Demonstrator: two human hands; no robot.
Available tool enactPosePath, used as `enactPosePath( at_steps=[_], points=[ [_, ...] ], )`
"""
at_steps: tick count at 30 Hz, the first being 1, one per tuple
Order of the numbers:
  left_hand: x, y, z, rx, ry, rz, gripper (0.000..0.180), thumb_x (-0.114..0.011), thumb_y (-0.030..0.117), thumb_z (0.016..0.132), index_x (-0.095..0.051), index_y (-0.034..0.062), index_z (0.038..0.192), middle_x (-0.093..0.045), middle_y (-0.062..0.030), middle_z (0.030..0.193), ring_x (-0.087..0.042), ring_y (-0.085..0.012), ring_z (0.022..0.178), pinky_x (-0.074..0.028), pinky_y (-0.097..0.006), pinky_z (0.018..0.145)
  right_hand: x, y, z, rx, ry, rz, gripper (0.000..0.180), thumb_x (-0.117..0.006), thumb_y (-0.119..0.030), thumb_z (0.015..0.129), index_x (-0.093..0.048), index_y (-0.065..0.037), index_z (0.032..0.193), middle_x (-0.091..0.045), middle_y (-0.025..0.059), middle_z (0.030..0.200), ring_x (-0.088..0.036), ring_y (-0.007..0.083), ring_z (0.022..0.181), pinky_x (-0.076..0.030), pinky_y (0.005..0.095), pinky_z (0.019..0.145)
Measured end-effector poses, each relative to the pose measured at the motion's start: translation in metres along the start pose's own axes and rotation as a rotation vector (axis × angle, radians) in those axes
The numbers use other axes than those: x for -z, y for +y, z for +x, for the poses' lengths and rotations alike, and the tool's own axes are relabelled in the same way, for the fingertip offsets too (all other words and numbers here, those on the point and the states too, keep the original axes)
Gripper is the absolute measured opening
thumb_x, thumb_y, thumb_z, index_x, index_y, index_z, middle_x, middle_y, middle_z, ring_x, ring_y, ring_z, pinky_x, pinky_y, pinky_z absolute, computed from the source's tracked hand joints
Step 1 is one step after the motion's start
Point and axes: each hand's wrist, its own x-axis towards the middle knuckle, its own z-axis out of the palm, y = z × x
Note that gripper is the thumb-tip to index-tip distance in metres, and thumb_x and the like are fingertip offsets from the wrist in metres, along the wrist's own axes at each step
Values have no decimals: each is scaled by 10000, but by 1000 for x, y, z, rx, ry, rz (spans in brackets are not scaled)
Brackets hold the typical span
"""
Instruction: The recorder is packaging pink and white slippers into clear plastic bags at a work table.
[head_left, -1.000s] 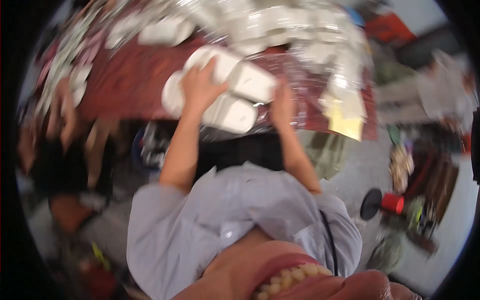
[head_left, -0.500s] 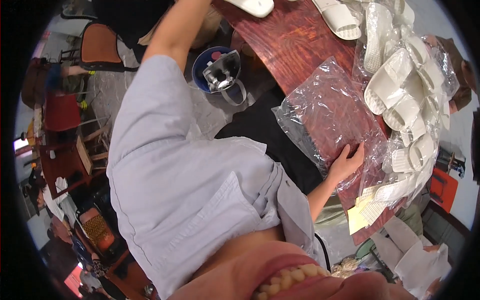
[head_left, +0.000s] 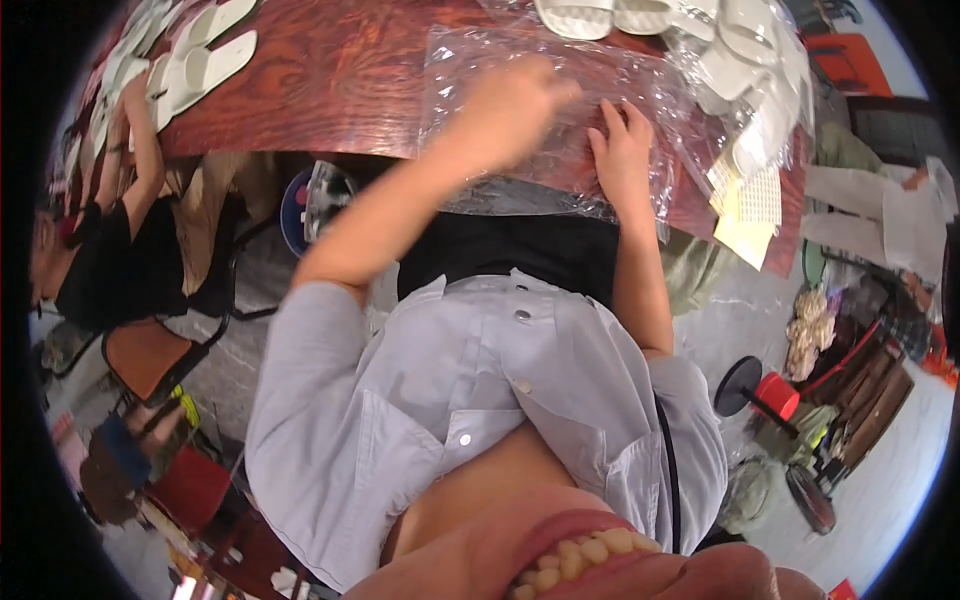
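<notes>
Clear, crinkly plastic film (head_left: pixel 560 120) lies spread on a reddish-brown wooden desk (head_left: pixel 330 80), both bare hands on it. Left hand (head_left: pixel 510 100) sits blurred over the sheet's middle, fingers loosely curled; can't tell whether it pinches the film or just presses. Right hand (head_left: pixel 622 150) lies flat, fingers spread, pinning the film near the desk's front edge. Judged from the frame: w/ stuff this thin and slippery, one palm should anchor while the other works, smoothing wrinkles outward. Film is glossy, soft-folded, desk grain showing thru. Beyond it, white moulded foam slippers (head_left: pixel 720 40) pile up top right, smooth and rounded; more white slippers (head_left: pixel 200 60) lie top left. Pale yellow paper slips (head_left: pixel 745 215) overhang the desk's right corner.
</notes>
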Motion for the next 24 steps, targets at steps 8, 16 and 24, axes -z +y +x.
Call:
enactPosePath(
  at_steps=[8,16,24],
  points=[
    [-84,63,-14,-33,44,5,326,-650,254,847,-632,97,1132,-538,-124,1187,-484,-306,1163,-375,-452,896,101,-27,19,159,-266,-6,363,-610,-77,811,-633,-39,1172,-645,174,1095,-593,366,1064,-459,463,914],
    [-81,62,10,-113,-570,252,402,-671,304,854,-621,184,1234,-524,-98,1246,-445,-328,1222,-367,-497,963,222,-149,31,928,-50,312,193,-665,-218,766,-610,-71,879,-619,90,833,-634,262,898,-491,370,782],
    [-66,62,-6,-92,-68,-36,403,-689,256,848,-598,161,1229,-539,-101,1189,-495,-277,1166,-387,-452,970,200,-258,13,1065,-65,314,216,-670,-192,754,-619,-80,931,-624,84,843,-628,269,885,-491,373,775]
  ],
)
